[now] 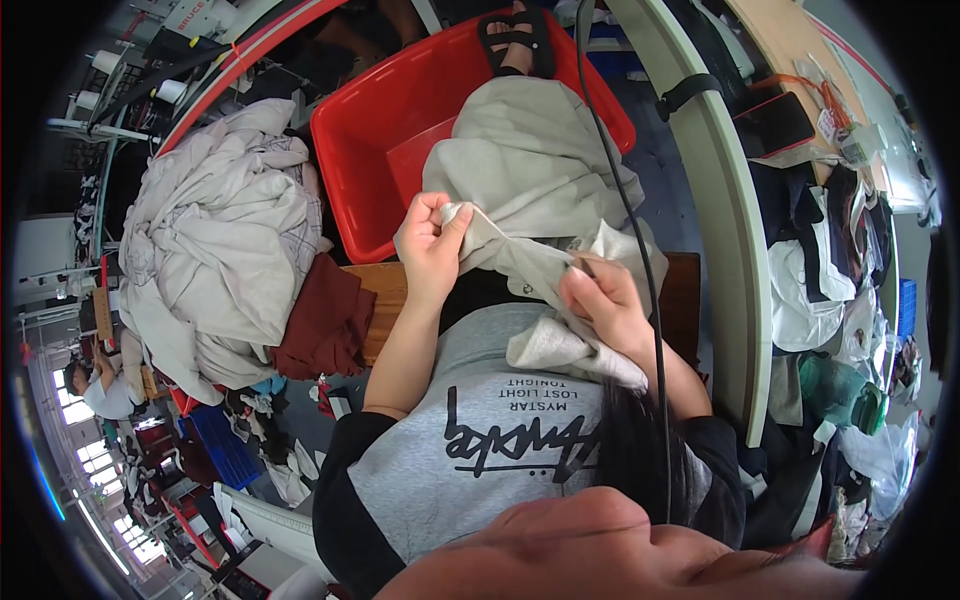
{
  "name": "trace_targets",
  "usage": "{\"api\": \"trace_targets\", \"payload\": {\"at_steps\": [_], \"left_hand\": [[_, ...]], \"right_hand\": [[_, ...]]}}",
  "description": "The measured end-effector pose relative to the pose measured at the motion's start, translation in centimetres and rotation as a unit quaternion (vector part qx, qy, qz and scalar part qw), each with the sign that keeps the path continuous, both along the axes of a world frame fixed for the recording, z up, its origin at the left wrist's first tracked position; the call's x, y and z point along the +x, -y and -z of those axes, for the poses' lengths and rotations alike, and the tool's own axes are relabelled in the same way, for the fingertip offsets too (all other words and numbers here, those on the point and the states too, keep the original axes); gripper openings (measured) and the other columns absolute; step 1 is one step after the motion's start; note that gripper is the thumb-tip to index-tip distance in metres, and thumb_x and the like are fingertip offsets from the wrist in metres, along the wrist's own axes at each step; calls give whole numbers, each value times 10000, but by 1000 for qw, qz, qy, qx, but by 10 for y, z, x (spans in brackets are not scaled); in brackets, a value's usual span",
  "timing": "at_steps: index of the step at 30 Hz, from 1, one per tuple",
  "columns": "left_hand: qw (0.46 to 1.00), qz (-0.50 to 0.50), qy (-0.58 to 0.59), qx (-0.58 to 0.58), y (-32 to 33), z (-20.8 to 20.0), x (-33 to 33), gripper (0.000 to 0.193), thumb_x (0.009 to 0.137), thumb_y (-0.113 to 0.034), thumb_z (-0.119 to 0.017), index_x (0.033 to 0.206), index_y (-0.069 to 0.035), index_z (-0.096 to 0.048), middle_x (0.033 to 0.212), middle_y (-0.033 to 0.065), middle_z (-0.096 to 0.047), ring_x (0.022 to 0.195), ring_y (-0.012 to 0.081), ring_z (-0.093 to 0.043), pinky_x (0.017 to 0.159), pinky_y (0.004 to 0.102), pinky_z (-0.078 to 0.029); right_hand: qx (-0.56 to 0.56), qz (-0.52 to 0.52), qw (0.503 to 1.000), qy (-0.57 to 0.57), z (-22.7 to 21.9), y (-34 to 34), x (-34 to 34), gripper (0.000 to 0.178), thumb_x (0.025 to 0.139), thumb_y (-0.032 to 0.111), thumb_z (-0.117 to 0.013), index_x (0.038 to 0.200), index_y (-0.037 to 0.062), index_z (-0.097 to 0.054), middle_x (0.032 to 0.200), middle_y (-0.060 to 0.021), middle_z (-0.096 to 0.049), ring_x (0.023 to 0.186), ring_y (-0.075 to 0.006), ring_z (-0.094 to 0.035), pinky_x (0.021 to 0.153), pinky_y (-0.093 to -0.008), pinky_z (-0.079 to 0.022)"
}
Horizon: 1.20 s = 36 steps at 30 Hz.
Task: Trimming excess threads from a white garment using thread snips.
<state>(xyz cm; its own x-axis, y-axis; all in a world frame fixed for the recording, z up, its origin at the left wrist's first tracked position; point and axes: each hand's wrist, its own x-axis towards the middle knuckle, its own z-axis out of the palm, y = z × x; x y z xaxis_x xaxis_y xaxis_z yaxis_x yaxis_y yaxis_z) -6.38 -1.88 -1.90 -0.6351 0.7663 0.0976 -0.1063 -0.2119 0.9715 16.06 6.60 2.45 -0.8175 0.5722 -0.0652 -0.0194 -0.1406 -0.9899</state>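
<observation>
A pale grey-beige cloth garment (530,150) lies spread over my lap and down into a red plastic tub. One edge of it is drawn fairly taut between my hands. My left hand (432,245) is closed, pinching the cloth edge between thumb and fingers. Lower and to the right, my right hand (605,300) is closed too, its thumb pressed against the fingers at the other end of that edge. A small dark thing shows by the right fingertips; its kind I cannot make out. Some bunched cloth hangs below the right wrist.
The red tub (370,150) stands in front of me, a sandalled foot (515,42) at its far rim. To the left rises a large heap of pale cloth (225,250) beside dark red cloth (325,315). A black cable (625,190) hangs close to my right hand.
</observation>
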Motion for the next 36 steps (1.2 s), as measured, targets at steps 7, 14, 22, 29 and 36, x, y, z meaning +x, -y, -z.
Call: {"api": "trace_targets", "payload": {"at_steps": [7, 14, 22, 29, 36], "left_hand": [[988, 120, 93, 2, 29, -61, 16, 159, 933, -7, -611, 990, -48, -469, 867, 79, -670, 761, 78, -615, 656, 221, -483], [989, 111, -75, -67, 18, -22, -1, 161, 952, -47, -614, 975, -63, -455, 799, -35, -494, 719, 11, -442, 618, 180, -351], [994, 80, -55, -46, 19, -29, 7, 176, 932, -13, -631, 974, -52, -464, 814, -22, -511, 737, 14, -475, 647, 181, -393], [999, 40, -11, -35, 16, -21, 15, 178, 923, -3, -639, 978, -42, -475, 830, -22, -527, 747, 16, -501, 660, 181, -414], [998, 50, -24, -42, 18, -20, 16, 176, 923, -5, -641, 989, -34, -481, 836, -19, -533, 752, 18, -499, 663, 178, -411]], "right_hand": [[-95, -77, 988, 94, -26, -17, 18, 347, 990, 247, -520, 733, 20, -574, 725, -24, -519, 559, -112, -419, 557, -281, -376], [322, -55, 943, 62, -28, -11, -17, 95, 866, 38, -625, 837, -53, -631, 1271, -135, -599, 694, -297, -646, 634, -356, -508], [271, -30, 960, 60, -10, 2, -41, 225, 944, 94, -568, 786, -63, -603, 1133, -156, -609, 797, -281, -630, 705, -348, -493], [66, -92, 984, 138, -2, -5, -34, 370, 964, 183, -539, 662, -27, -586, 1095, -114, -575, 806, -217, -579, 740, -311, -445], [64, -97, 981, 153, -2, -5, -36, 370, 960, 175, -546, 650, -23, -580, 1119, -85, -569, 848, -166, -544, 741, -285, -421]]}}
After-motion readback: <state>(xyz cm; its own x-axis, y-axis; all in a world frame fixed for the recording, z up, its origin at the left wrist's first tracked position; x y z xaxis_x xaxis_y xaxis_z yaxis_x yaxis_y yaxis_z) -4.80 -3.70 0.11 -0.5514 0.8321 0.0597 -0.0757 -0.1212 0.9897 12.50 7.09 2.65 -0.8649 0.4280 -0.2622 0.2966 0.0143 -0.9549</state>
